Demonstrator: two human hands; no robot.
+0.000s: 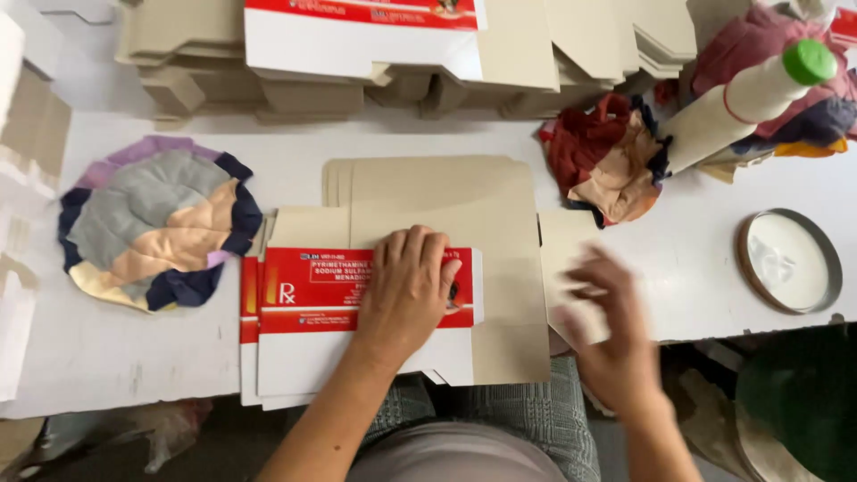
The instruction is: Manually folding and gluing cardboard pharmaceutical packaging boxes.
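My left hand (406,290) lies flat, palm down, on a flattened red and white carton blank (312,308) at the table's front edge, pressing it onto a small stack of the same blanks. My right hand (607,326) is blurred, fingers spread, hovering over the right flap of a beige unfolded carton sheet (446,201) that lies beneath and beyond the red blank. It holds nothing that I can see.
A round patchwork cloth pad (156,223) lies at the left. Stacks of flat carton blanks (366,54) fill the back. Crumpled rags (607,156) and a white bottle with a green cap (745,94) sit at the back right, with a round tin lid (790,259) nearer.
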